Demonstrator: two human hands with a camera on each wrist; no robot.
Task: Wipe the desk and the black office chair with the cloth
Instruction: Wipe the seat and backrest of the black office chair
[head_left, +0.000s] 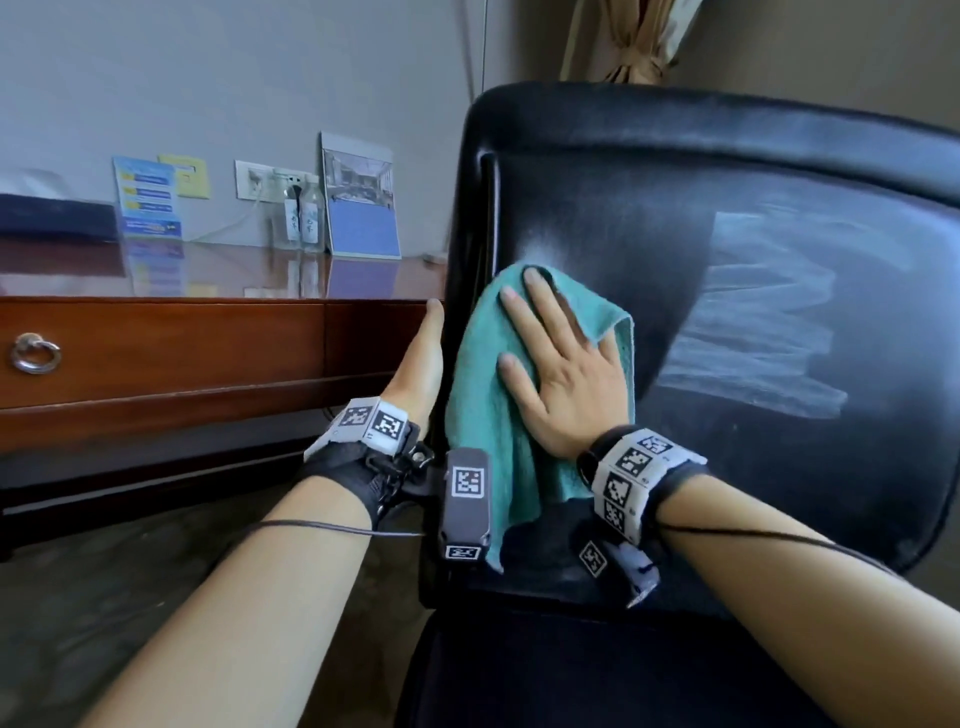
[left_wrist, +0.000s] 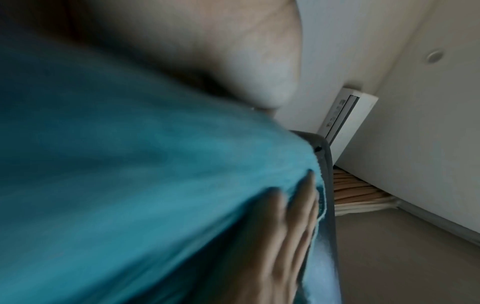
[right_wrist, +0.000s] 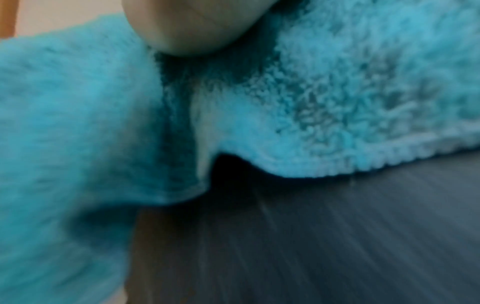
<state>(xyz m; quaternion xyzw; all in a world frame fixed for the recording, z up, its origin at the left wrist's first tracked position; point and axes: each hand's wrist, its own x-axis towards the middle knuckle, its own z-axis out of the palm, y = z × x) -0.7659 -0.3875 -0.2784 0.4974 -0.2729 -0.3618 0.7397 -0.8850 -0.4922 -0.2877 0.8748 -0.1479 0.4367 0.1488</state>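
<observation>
Teal cloth (head_left: 498, 395) lies flat on the black office chair (head_left: 779, 322) backrest's left part under the open right hand (head_left: 558, 364); the left hand (head_left: 421, 364) braces its left edge, fingers hidden. Chair-wiping is underway; next, sweep across the dull unwiped patches.

The head view is evenly lit by soft, dim indoor light, with no hard shadows. The glossy bench (head_left: 218, 270) top mirrors the cards and bottles standing on it, and a pale sheen spreads across the black chair back (head_left: 649, 208), brightest just above the teal cloth (head_left: 483, 395). Straight lines bow near the edges from the wide lens. The left wrist view is darker and smeared: the cloth (left_wrist: 130, 174) and fingers (left_wrist: 293, 226) are soft, the wall behind sharper. The right wrist view is very close, the cloth (right_wrist: 350, 92) pile partly in focus, the dark surface (right_wrist: 337, 236) below streaked with motion blur.
</observation>
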